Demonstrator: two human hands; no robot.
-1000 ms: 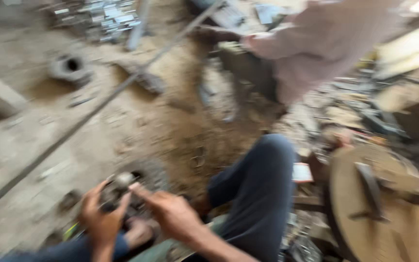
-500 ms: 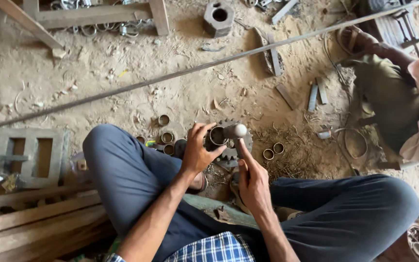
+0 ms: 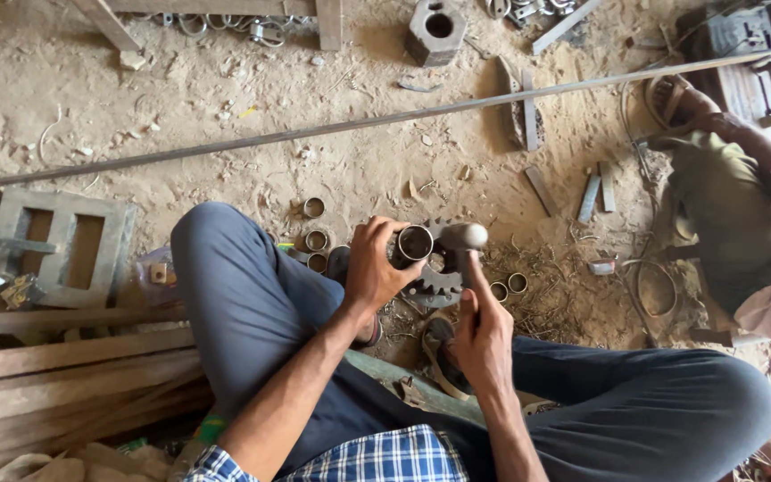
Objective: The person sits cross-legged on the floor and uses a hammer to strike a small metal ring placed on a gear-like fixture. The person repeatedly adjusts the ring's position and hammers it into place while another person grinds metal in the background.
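Observation:
My left hand (image 3: 375,266) grips a short metal ring sleeve (image 3: 414,243), its open end facing up, above a toothed gear wheel (image 3: 436,284) that lies on the sandy ground. My right hand (image 3: 482,332) holds a hammer by its handle, and the rounded steel hammer head (image 3: 462,236) sits right beside the sleeve. Several more small metal rings (image 3: 315,239) lie on the ground left of my left hand, and two rings (image 3: 508,286) lie right of the gear. I sit with both knees spread, in dark blue trousers.
A long steel rod (image 3: 332,129) crosses the ground diagonally. A welded steel frame (image 3: 55,245) and wooden planks (image 3: 64,375) lie at left. Another person (image 3: 742,214) crouches at right among flat metal pieces (image 3: 595,195). A square metal block (image 3: 436,30) stands at the top.
The view swung from a blurred sideways look to looking straight down. Since half a second ago my hands hold the sleeve and hammer over the gear much as before.

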